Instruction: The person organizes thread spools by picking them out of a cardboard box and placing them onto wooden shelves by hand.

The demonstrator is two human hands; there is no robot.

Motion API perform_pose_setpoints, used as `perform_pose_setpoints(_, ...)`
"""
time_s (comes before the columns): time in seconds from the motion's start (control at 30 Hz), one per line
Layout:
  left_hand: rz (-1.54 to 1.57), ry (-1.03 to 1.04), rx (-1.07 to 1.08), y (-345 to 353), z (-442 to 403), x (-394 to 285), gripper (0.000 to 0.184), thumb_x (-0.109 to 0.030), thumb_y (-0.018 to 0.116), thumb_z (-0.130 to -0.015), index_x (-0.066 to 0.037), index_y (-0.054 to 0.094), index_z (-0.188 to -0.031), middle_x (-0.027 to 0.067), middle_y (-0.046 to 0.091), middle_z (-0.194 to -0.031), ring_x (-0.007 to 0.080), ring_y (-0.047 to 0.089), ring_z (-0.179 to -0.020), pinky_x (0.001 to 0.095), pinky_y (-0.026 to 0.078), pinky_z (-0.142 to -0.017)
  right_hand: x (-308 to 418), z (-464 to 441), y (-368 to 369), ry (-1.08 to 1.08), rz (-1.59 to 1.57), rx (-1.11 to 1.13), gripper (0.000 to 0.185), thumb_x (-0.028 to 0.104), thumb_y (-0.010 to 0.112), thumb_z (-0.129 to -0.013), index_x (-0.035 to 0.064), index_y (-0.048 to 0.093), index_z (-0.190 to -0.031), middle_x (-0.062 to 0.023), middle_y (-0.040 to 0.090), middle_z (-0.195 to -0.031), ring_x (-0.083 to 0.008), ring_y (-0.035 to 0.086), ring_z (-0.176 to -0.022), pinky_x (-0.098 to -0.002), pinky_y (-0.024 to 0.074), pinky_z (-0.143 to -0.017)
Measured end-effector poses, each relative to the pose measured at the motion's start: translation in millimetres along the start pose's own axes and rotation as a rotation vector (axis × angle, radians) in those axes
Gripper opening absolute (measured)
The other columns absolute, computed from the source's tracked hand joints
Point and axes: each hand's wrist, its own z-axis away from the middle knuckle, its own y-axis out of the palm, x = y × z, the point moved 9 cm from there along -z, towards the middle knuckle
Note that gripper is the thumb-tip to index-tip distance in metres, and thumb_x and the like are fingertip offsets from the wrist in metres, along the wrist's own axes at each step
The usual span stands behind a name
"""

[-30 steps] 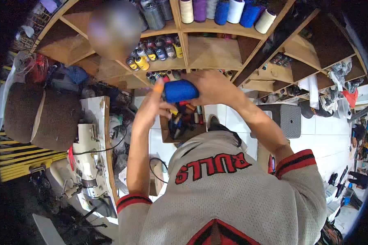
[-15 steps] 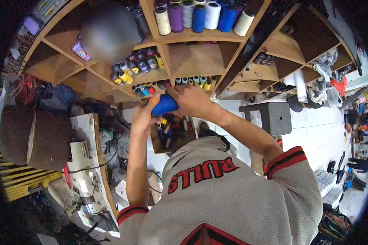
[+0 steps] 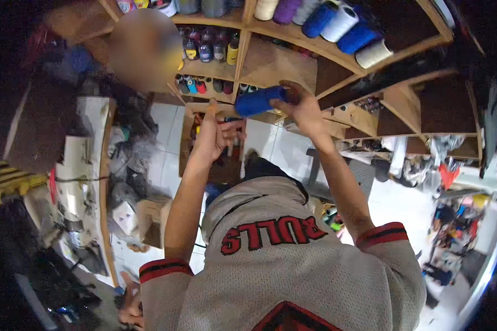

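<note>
A cone of blue thread (image 3: 258, 101) lies sideways in the grip of my right hand (image 3: 302, 110), whose fingers wrap its right end. To its left, my left hand (image 3: 214, 135) is apart from the cone, with its fingers spread and nothing in them. Beneath my left hand stands a cardboard box (image 3: 188, 157) holding spools and other small items. Just behind the cone are shelf compartments with small coloured thread spools (image 3: 192, 85).
A wooden shelf (image 3: 298, 36) carries large thread cones (image 3: 337, 23) and dark bottles (image 3: 206, 49). At left, a sewing machine (image 3: 77, 176) sits by a board's edge. A grey stool (image 3: 359, 176) stands at right on white floor tiles. Someone's bare limb (image 3: 130, 306) shows at lower left.
My left hand has let go of the blue thread cone and opened. My right hand has carried the cone to the right. The view has shifted too.
</note>
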Motion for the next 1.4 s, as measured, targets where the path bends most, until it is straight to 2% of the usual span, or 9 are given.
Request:
perform_pose_setpoints(0.07, 0.052, 0.025, -0.047, 0, -3, 5, 0.069, -0.063, 0.026, -0.087, -0.006, 0.038, -0.124, 0.0201, 0.055, -0.111, 0.0246, 0.065, -0.074, 0.0262, 0.039, -0.051, -13, -33, -13, 0.017, 0.22, -0.025, 0.054, 0.024, 0.076, -0.066, -0.0011, 0.056, -0.109, -0.0151, 0.065, -0.095, -0.0236, 0.063, -0.085, -0.0313, 0.0486, -0.077)
perform_pose_setpoints(0.4, 0.322, 0.035, -0.458, -62, -3, 122, 0.074, -0.065, 0.035, -0.083, -0.004, 0.043, -0.124, 0.013, 0.061, -0.103, 0.0231, 0.063, -0.069, 0.0286, 0.043, -0.05, -120, -251, 38, -0.421, 1.013, 0.182, 0.045, 0.03, 0.07, -0.071, 0.0006, 0.059, -0.103, -0.0171, 0.063, -0.096, -0.0286, 0.061, -0.088, -0.0371, 0.0475, -0.077)
perform_pose_setpoints(0.47, 0.357, 0.099, -0.488, -73, 4, 144, 0.077, -0.062, 0.038, -0.084, 0.002, 0.04, -0.126, 0.0254, 0.052, -0.115, 0.0259, 0.064, -0.072, 0.0299, 0.046, -0.053, -132, -279, 53, -0.394, 1.086, 0.224, 0.043, 0.03, 0.069, -0.071, 0.0005, 0.059, -0.102, -0.0171, 0.063, -0.095, -0.029, 0.061, -0.088, -0.0372, 0.0475, -0.077)
perform_pose_setpoints(0.73, 0.392, 0.135, -0.661, -88, 28, 165, 0.067, -0.05, 0.042, -0.088, 0.005, 0.035, -0.125, 0.0236, 0.055, -0.107, 0.0266, 0.065, -0.074, 0.0291, 0.05, -0.055, -159, -317, 72, -0.238, 1.228, 0.306, 0.037, 0.027, 0.068, -0.074, 0.0002, 0.06, -0.098, -0.0172, 0.063, -0.091, -0.0303, 0.061, -0.086, -0.0376, 0.0473, -0.076)
perform_pose_setpoints(1.0, -0.062, 0.151, -0.391, -86, -7, 128, 0.059, -0.041, 0.051, -0.088, 0.002, 0.036, -0.125, 0.0169, 0.06, -0.098, 0.0259, 0.065, -0.071, 0.0314, 0.051, -0.051, -150, -191, 3, 0.066, 1.011, 0.14, 0.031, 0.024, 0.066, -0.076, -0.0002, 0.061, -0.094, -0.0173, 0.064, -0.088, -0.0317, 0.061, -0.084, -0.0381, 0.0472, -0.076)
perform_pose_setpoints(1.1, -0.031, 0.122, -0.278, -54, -15, 106, 0.057, -0.04, 0.052, -0.087, 0.002, 0.039, -0.124, 0.0157, 0.061, -0.096, 0.0241, 0.065, -0.073, 0.0305, 0.051, -0.052, -155, -83, -47, -0.122, 0.586, -0.115, 0.026, 0.019, 0.064, -0.077, -0.0027, 0.061, -0.091, -0.0167, 0.065, -0.084, -0.0283, 0.063, -0.079, -0.035, 0.0482, -0.073)
perform_pose_setpoints(1.17, -0.208, -0.019, -0.18, -39, -26, 102, 0.05, -0.036, 0.054, -0.087, 0.0, 0.045, -0.12, 0.0139, 0.061, -0.097, 0.0225, 0.064, -0.074, 0.0294, 0.051, -0.054, -195, -23, -93, 0.131, 0.317, -0.19, 0.021, 0.026, 0.062, -0.077, 0.0075, 0.066, -0.085, -0.0173, 0.064, -0.086, -0.0305, 0.063, -0.082, -0.038, 0.0483, -0.069)
perform_pose_setpoints(1.23, -0.383, -0.109, -0.122, -21, -33, 106, 0.045, -0.034, 0.054, -0.087, -0.002, 0.048, -0.117, 0.0127, 0.061, -0.098, 0.0218, 0.064, -0.073, 0.0296, 0.051, -0.055, -237, 31, -154, 0.287, 0.35, -0.417, 0.023, 0.016, 0.063, -0.078, -0.0023, 0.062, -0.092, -0.0128, 0.065, -0.08, -0.0201, 0.062, -0.069, -0.0332, 0.0494, -0.065)
perform_pose_setpoints(1.4, -0.827, -0.125, 0.015, 48, -109, 129, 0.036, -0.026, 0.052, -0.088, -0.004, 0.05, -0.117, 0.0096, 0.062, -0.096, 0.017, 0.062, -0.072, 0.025, 0.05, -0.056, -339, 62, -266, 0.473, 0.236, -0.731, 0.034, 0.027, 0.066, -0.077, -0.0007, 0.061, -0.097, -0.0154, 0.065, -0.085, -0.0233, 0.063, -0.075, -0.0327, 0.0482, -0.069)
